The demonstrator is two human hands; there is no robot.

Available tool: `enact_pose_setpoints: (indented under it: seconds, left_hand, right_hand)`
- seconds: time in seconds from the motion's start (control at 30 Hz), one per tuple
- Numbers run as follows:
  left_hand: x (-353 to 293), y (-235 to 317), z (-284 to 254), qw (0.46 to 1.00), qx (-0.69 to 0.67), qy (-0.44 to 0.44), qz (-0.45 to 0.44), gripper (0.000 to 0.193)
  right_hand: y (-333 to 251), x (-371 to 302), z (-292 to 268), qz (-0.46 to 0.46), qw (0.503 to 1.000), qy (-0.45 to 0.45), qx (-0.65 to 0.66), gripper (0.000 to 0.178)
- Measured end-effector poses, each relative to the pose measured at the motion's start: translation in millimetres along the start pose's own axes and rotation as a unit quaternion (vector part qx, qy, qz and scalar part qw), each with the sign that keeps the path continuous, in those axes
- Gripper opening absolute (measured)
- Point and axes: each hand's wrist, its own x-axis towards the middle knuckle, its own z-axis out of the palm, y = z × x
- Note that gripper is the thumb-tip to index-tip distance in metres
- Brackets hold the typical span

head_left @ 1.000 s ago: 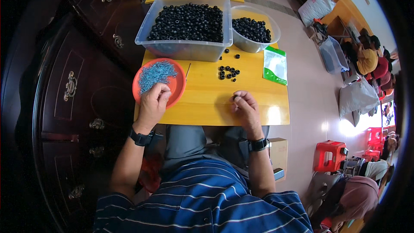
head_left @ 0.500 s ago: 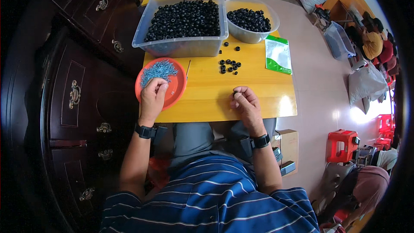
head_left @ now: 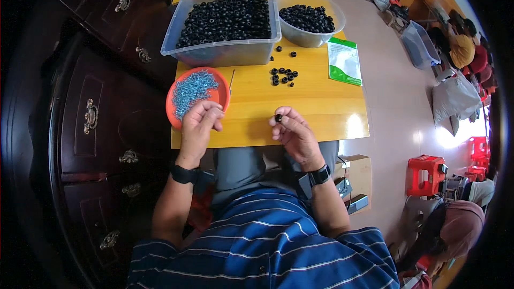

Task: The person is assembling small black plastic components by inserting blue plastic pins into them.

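My left hand (head_left: 201,128) is pinched closed beside the near right rim of an orange-red plate (head_left: 224,83). Whatever its fingertips hold is too small to make out. On the plate lies a heap of thin silvery-blue pieces that look like screws (head_left: 194,92). To the right, over the table's near part, my right hand (head_left: 300,136) grips a small black round piece (head_left: 278,118) between thumb and forefinger. Several similar black pieces with holes (head_left: 284,75) lie loose on the yellow table (head_left: 251,115), beyond my hands.
A large clear bin (head_left: 225,51) and a round clear tub (head_left: 305,36), both filled with black pieces, stand at the back. A thin stick-like tool (head_left: 232,81) lies beside the plate. A green and white packet (head_left: 344,61) is at the right edge. Dark drawers (head_left: 91,118) flank the left.
My left hand has drawn back from the heap on the plate and moved right. The right hand, still gripping the black piece, has shifted left toward it.
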Motion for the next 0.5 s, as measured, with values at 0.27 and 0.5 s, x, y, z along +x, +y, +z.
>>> enact_pose_setpoints:
  seconds: [0.27,0.5]
  left_hand:
    - [-21.1,9.7,51.2,0.982,0.132,-0.065,0.12,0.009]
    - [-24.6,22.1,67.8,0.971,0.15,-0.066,0.172,0.008]
  right_hand:
    - [19.2,-8.4,5.9,0.07,0.991,-0.061,0.097,0.031]
    - [22.7,-7.1,4.8,0.07,0.985,-0.106,0.117,0.029]
